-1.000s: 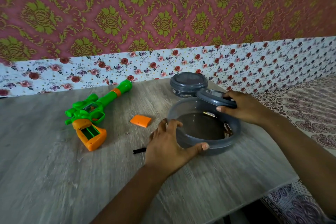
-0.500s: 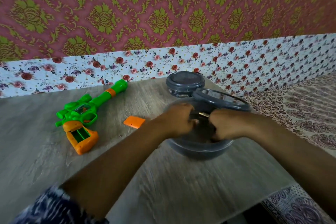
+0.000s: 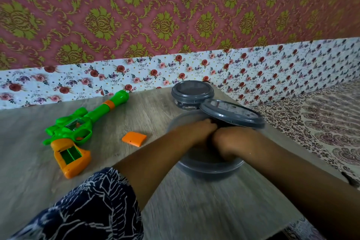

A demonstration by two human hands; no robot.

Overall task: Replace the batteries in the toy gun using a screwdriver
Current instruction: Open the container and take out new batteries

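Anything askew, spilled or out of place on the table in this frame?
The grey lid sits tilted, propped on the far rim of the open round container rather than flat. The toy gun lies with its battery compartment uncovered, its orange cover loose beside it. Nothing spilled.

Wooden table (image 3: pixel 175 210) against floral wallpaper (image 3: pixel 175 15); patterned bedspread (image 3: pixel 321 126) beside it.

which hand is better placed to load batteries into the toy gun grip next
Left, probably. The toy gun lies on the left hand's side with its grip open; the right hand would have to cross over. Both hands are in the bowl.
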